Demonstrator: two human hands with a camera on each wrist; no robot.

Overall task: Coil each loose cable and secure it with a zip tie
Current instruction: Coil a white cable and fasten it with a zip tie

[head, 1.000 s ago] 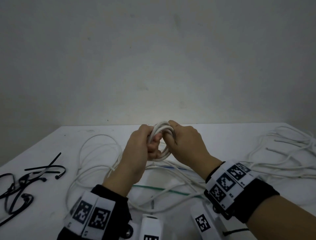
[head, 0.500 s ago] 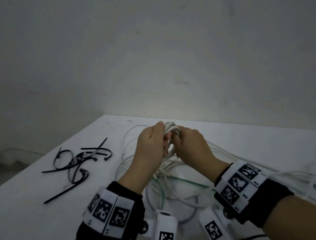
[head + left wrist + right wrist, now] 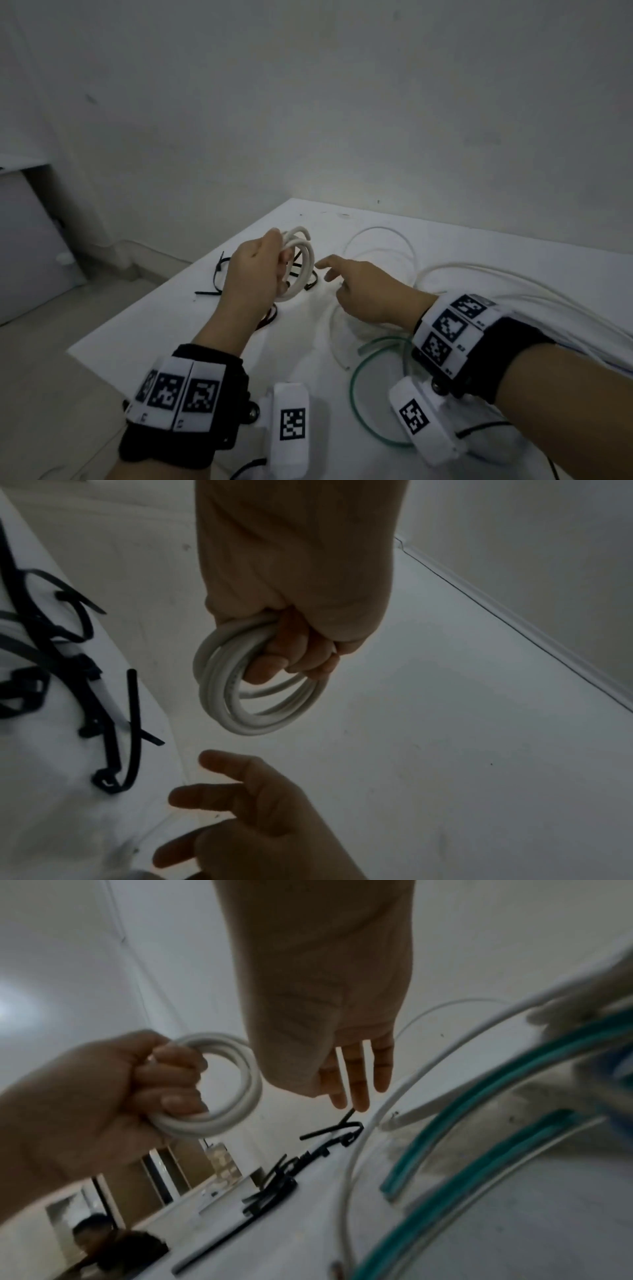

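Green cable: nearest the person, curved on the white table, close beside the right wrist.
Loose white cables: sprawled over the table's right side, running off toward its right edge.
Right hand: holds nothing; fingers straight and a little apart, stretched toward the zip ties, tips just above them. Whether they touch one, I cannot tell.
Left hand: raised above the table near its left edge, fingers curled tight through the coil.
Coiled white cable: several round loops bunched in the left fist, clear of the table, with no tie visible on it.
Black zip ties: loose tangle on the table by the left edge, partly hidden behind the left hand and coil.
Far corner of the table: meets the pale wall.
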